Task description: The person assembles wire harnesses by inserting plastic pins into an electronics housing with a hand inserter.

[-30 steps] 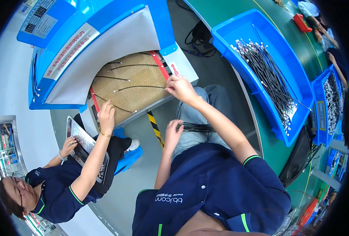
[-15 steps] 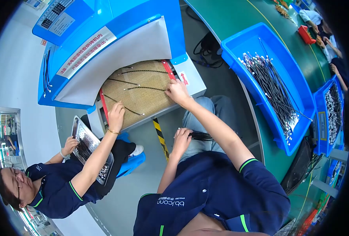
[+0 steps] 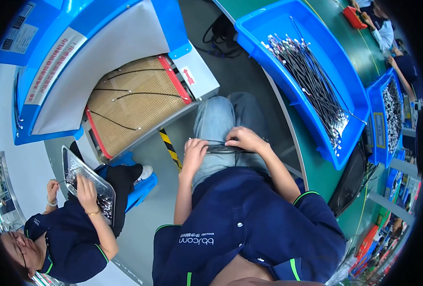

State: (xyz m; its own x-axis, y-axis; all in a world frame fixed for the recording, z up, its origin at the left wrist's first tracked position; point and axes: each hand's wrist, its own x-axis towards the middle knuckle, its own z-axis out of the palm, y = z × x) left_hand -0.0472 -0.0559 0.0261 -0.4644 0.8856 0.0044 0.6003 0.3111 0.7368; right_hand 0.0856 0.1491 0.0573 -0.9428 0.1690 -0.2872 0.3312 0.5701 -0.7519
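Note:
A bundle of thin black cables (image 3: 223, 148) lies across my lap over light blue jeans. My left hand (image 3: 194, 153) is closed around its left end. Toward the other end, my right hand (image 3: 247, 140) pinches at the cables from above, its fingertips on one or more strands; which ones is hard to make out. Ahead and to the left, several single black cables with small white ends, one of them a cable (image 3: 149, 95) near the right edge, rest spread out on the tan mesh belt (image 3: 140, 112) of a blue machine (image 3: 173, 24).
At left, a seated co-worker holds a metal tray (image 3: 107, 183) of cables on the lap. A blue bin (image 3: 249, 26) of black cables stands on the green table (image 3: 311, 157) at right, beside a smaller blue bin (image 3: 379, 128). A blue stool (image 3: 142, 190) is under the co-worker.
My right hand has left the belt and come back to the bundle on my lap. The view has shifted. The co-worker's hand has moved from the belt to the tray.

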